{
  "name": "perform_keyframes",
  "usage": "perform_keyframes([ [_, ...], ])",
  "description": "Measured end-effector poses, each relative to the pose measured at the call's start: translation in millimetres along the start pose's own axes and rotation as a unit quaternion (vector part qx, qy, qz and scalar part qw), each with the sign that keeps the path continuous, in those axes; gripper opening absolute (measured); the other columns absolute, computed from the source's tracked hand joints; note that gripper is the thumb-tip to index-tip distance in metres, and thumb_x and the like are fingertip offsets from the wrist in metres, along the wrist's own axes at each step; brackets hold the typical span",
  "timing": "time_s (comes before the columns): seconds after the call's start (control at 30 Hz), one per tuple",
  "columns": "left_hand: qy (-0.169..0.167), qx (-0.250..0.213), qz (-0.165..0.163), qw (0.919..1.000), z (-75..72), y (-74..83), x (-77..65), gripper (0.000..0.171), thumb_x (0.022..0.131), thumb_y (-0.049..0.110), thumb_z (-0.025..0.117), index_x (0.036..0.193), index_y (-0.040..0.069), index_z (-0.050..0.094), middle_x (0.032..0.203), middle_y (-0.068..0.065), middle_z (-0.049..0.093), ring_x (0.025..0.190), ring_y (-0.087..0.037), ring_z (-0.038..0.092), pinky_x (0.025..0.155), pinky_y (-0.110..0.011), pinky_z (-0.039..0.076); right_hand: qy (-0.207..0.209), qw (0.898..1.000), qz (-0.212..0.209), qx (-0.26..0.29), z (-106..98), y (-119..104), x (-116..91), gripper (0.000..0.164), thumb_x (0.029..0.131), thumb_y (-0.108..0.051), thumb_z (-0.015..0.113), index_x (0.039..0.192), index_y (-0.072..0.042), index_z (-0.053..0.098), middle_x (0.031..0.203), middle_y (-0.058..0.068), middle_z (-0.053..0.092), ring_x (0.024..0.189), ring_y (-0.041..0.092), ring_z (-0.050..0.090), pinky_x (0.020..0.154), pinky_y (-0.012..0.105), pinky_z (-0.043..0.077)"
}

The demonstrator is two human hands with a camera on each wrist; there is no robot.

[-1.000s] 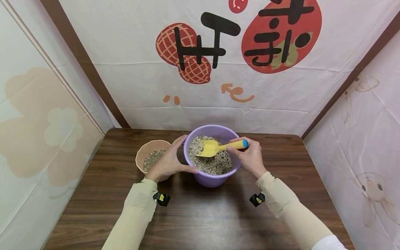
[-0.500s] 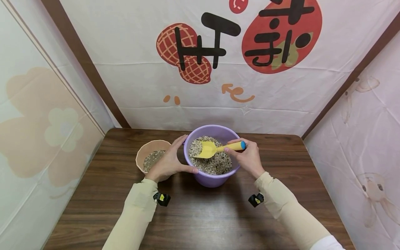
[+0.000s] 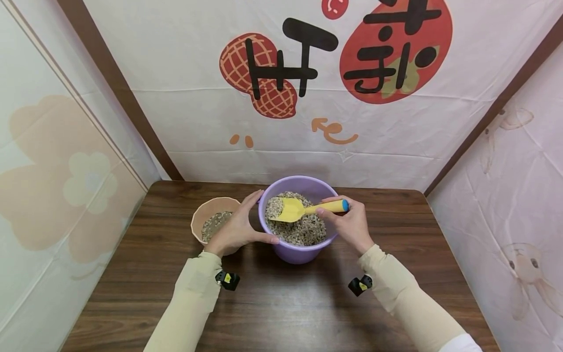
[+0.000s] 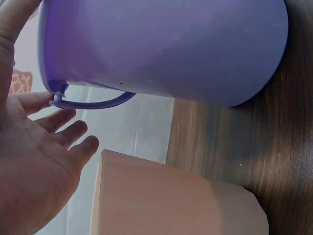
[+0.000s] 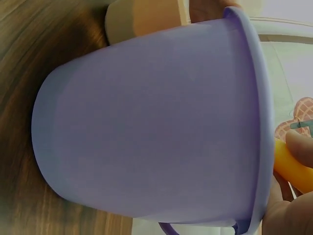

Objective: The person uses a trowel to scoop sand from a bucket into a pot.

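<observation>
A purple bucket [image 3: 295, 254] holds a bed of mixed grit [image 3: 305, 232]. My right hand [image 3: 349, 222] pinches the yellow handle of a toy shovel [image 3: 292, 210], its blade low over the grit and bearing some of it at the left. My left hand [image 3: 237, 227] spans the bucket's left rim, thumb at the near side and index finger farther back. In the left wrist view its other fingers [image 4: 73, 132] spread free beside the bucket's handle [image 4: 102, 104]. A peach bowl-like pot [image 3: 198, 220] with grit inside stands behind the left hand, partly hidden.
The brown wooden table [image 3: 281, 303] carries both containers near its back edge. A printed cloth wall [image 3: 198, 122] rises directly behind the bucket, with more cloth panels at both sides. The pot stands close to the bucket's left.
The shovel has shifted slightly left within the bucket, and my right hand has moved with it. Grit now shows more clearly on the blade's front. My left hand keeps its place.
</observation>
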State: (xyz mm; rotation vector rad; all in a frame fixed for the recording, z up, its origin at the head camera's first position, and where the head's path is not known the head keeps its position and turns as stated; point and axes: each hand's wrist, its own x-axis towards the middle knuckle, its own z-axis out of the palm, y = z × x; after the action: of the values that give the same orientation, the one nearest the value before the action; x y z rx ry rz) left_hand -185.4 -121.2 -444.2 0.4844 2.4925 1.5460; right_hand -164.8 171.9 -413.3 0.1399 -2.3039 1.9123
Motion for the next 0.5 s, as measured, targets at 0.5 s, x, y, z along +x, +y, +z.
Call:
perform_keyframes([
  [0.5,0.000,0.006,-0.003,1.0000,-0.7,1.5,-0.5,0.136,0.051,0.048,0.101,0.162,0.022,0.027,0.166,0.005,0.020,0.150,-0.020,0.020,0.120,-0.053,0.020,0.019,0.987,0.030,0.159,-14.6,-4.9,-7.3,0.036,0.085,-0.001,0.082,0.115,0.012,0.066,0.100,0.011,0.075,0.088,0.033,0.075,0.083,0.039,0.060],
])
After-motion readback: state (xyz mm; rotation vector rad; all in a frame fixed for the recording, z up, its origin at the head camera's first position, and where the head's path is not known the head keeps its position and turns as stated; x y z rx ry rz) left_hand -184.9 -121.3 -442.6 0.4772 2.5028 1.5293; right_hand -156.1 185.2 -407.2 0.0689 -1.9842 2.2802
